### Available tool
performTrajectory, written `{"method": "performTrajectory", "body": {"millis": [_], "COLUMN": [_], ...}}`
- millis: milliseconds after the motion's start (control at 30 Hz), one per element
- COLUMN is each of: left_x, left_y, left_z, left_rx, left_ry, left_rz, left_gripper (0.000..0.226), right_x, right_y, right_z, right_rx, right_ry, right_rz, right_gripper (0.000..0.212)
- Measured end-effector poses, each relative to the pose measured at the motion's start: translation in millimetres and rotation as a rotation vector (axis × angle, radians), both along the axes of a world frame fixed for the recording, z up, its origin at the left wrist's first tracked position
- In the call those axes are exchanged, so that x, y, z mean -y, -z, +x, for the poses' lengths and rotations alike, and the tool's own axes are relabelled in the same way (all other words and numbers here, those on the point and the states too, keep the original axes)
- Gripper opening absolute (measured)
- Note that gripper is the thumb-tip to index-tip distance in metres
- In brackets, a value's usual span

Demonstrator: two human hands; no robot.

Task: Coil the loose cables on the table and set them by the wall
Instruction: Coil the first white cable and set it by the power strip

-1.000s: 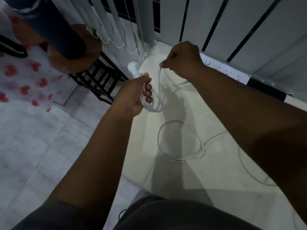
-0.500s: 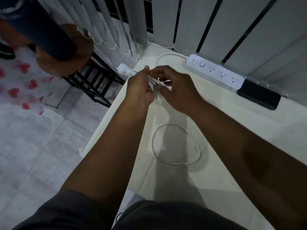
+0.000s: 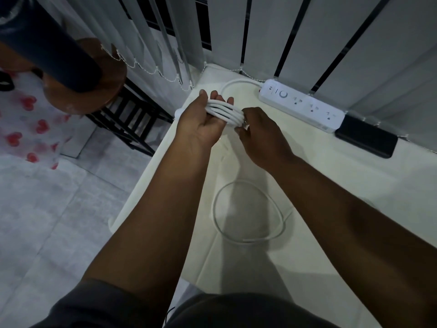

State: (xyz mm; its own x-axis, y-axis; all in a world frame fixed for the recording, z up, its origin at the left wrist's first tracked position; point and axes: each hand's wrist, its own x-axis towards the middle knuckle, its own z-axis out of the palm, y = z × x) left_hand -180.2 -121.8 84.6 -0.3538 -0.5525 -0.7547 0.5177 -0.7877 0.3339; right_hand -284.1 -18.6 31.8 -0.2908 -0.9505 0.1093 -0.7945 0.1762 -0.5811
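Note:
A bundle of white cable loops (image 3: 225, 111) lies across the palm of my left hand (image 3: 201, 125), whose fingers are spread under it. My right hand (image 3: 259, 132) pinches the right end of that bundle. The cable's white plug (image 3: 177, 113) peeks out behind my left hand. Below my hands, a thin loose loop of white cable (image 3: 248, 210) rests on the cream table (image 3: 331, 185). A white power strip (image 3: 301, 105) lies by the wall of vertical blinds (image 3: 307, 43), its own thick cord (image 3: 236, 82) curving left.
A black rectangular block (image 3: 366, 136) sits against the wall right of the power strip. Left of the table's edge stands a black slatted rack (image 3: 132, 119), a brown round stool (image 3: 94, 84) and a dark cylinder (image 3: 47, 50) over a tiled floor.
My hands came together from the wide pull a second ago. The left hand has turned palm up and its fingers opened, showing the gathered loops. The loop on the table stayed put.

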Motion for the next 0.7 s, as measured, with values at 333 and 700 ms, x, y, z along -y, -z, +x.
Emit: {"method": "performTrajectory", "body": {"millis": [333, 700], "left_x": [11, 72], "left_y": [-8, 28], "left_z": [-1, -8], "left_rx": [-0.121, 1.140], "left_ry": [0.076, 1.041], "left_rz": [0.017, -1.157], "left_gripper": [0.040, 0.057], "right_x": [33, 119], "right_y": [0, -18], "right_z": [-20, -99], "right_rx": [-0.094, 0.012], "right_ry": [-0.001, -0.123], "right_rz": [-0.013, 0.343], "right_gripper": [0.030, 0.021]}}
